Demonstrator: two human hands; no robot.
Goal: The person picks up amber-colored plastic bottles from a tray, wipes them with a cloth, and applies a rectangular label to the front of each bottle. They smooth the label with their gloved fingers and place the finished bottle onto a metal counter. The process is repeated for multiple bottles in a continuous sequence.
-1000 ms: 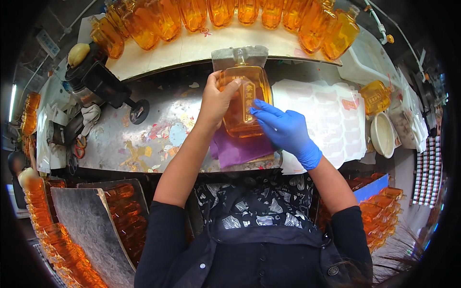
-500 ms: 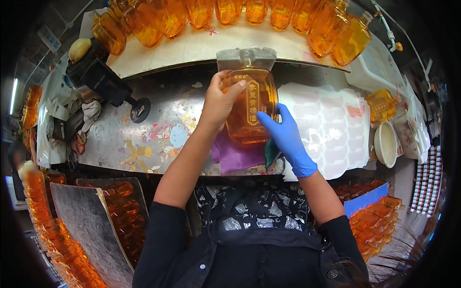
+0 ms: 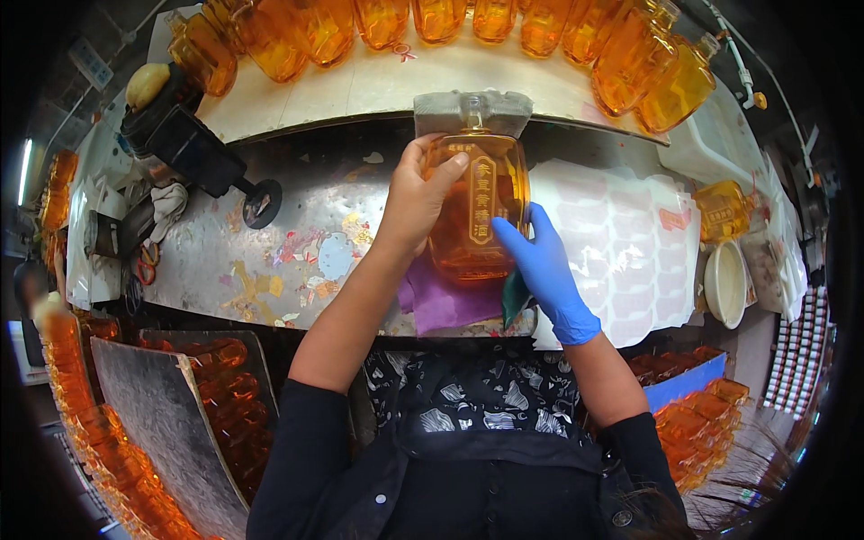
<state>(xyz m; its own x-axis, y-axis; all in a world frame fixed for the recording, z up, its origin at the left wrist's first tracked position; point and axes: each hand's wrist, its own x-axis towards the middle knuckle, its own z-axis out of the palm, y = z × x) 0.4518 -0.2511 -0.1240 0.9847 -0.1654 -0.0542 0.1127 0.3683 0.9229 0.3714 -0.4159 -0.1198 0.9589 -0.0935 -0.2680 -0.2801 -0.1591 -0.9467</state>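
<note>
Amber bottle (image 3: 457, 220) is over the bench (image 3: 211, 256), neck pointing away from the wearer, bare left hand (image 3: 421, 196) gripping its upper left side, blue-gloved right hand (image 3: 546, 274) clasping the lower right, so neither's really nearer tbh.

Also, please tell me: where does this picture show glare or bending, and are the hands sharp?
In the head view, glare whitens a spot on the pale sheets; in the head view, the fisheye lens bends the light board's front edge; in the head view, the left hand and gloved right hand look fairly sharp.
</note>
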